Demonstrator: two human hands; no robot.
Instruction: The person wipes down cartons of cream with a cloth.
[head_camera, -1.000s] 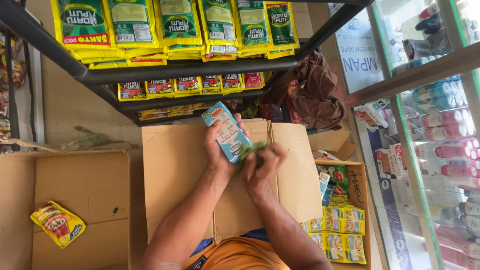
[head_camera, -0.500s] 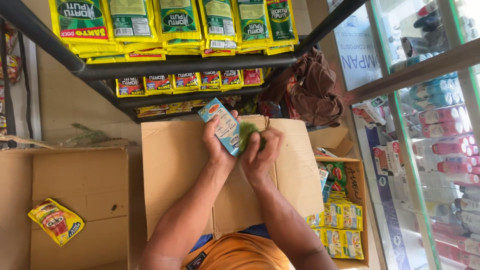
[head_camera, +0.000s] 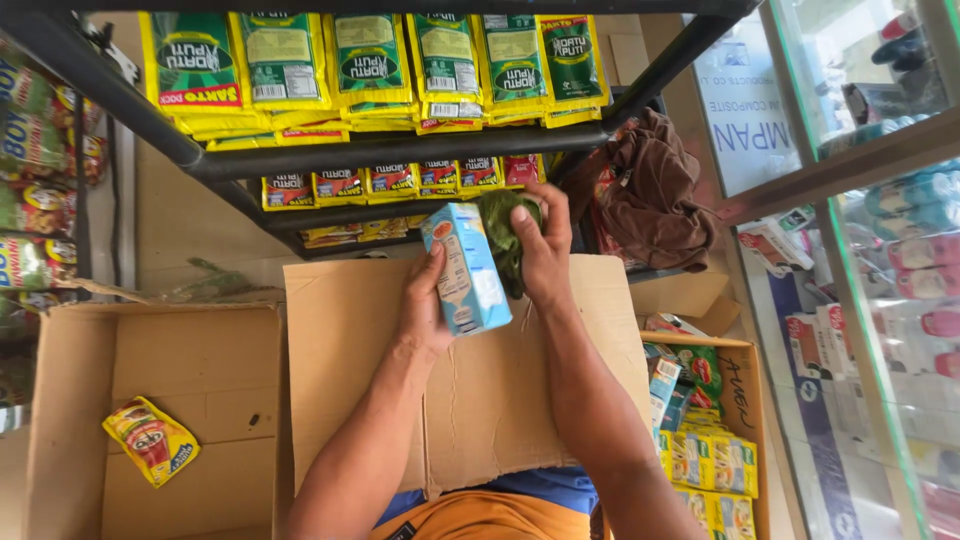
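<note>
Since a moment before, both hands had lifted the work higher, from over the middle of the cardboard sheet on the person's lap up to its far edge, close under the black shelf rail. That put the carton in plainer sight for wiping. The left hand gripped the light-blue carton from below, fingers closed round its lower side, carton tilted. The right hand, wrist bent, pressed a bunched green cloth against the carton's top end, fingers clamped on the cloth.
</note>
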